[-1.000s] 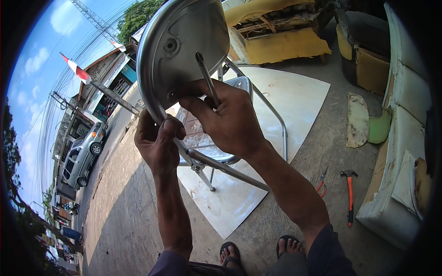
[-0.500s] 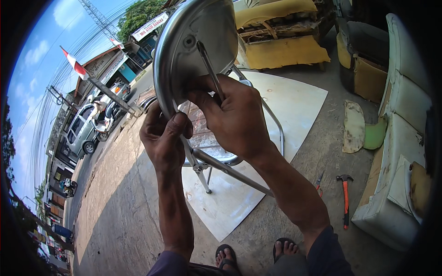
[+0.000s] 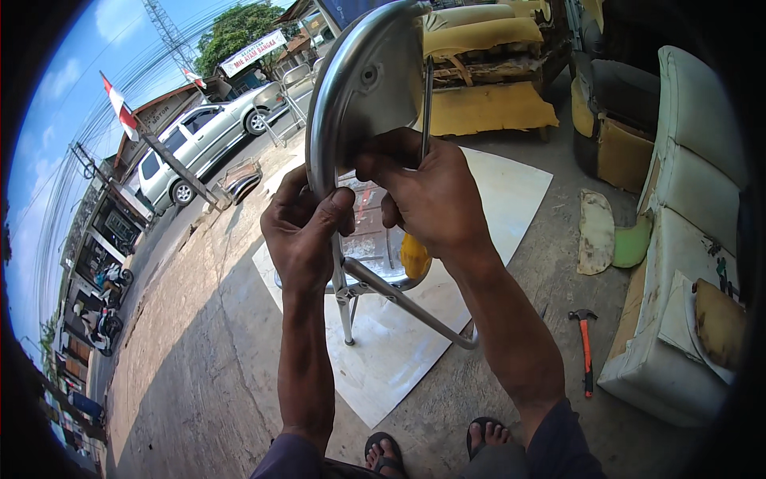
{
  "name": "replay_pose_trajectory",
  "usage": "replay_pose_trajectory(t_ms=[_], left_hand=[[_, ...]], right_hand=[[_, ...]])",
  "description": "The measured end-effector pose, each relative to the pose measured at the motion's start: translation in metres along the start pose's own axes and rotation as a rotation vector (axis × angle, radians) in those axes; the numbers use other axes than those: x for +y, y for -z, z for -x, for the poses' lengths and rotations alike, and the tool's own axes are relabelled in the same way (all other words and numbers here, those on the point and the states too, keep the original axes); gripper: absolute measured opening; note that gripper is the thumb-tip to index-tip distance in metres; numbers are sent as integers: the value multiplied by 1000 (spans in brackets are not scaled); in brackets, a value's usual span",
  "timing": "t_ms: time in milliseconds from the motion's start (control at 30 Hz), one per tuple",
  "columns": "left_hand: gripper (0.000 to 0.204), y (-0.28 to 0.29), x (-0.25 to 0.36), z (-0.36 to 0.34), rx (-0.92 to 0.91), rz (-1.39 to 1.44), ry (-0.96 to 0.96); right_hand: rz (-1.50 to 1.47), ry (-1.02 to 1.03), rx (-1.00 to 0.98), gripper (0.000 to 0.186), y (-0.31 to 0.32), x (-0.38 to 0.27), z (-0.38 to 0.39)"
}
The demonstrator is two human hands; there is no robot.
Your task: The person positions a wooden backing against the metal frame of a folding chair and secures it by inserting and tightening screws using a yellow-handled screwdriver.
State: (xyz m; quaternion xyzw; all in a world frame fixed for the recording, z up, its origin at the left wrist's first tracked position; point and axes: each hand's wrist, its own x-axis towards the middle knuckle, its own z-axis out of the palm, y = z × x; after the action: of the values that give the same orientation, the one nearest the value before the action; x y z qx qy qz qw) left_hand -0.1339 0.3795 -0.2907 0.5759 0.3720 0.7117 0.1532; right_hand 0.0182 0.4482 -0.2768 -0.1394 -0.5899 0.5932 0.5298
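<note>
A folding chair with a silver tube frame stands before me, its bare metal backrest (image 3: 379,100) rising in front of my hands. My left hand (image 3: 307,231) is closed round the backrest's left tube, thumb towards me. A screwdriver (image 3: 415,257) is tucked in my right hand (image 3: 435,195), its yellow handle showing below the palm and its thin metal shaft pointing up. The thumb and fingers of that hand press close to the backrest's lower inner face; whatever they touch there is hidden. Below the hands shows the worn chair seat (image 3: 363,215).
Under the chair lies a white board (image 3: 383,375) on the concrete. At right are a hammer (image 3: 586,351) with an orange handle, foam pieces (image 3: 594,231) and a pale stripped sofa (image 3: 678,239). Torn yellow seating (image 3: 487,108) stands behind. A silver car (image 3: 211,136) is on the road at left.
The screwdriver's shaft has swung from leaning left to nearly upright, and its yellow handle has come into sight. Both hands stay at the backrest. My view has shifted slightly; a silver car has appeared.
</note>
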Motion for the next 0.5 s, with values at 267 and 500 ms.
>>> replay_pose_trajectory(t_ms=[267,500], left_hand=[[41,2,3,0,-28,-15,1],[37,-4,-3,-2,6,-3,5]], right_hand=[[83,2,114,27,-15,-8,3],[309,294,114,28,1,14,-18]])
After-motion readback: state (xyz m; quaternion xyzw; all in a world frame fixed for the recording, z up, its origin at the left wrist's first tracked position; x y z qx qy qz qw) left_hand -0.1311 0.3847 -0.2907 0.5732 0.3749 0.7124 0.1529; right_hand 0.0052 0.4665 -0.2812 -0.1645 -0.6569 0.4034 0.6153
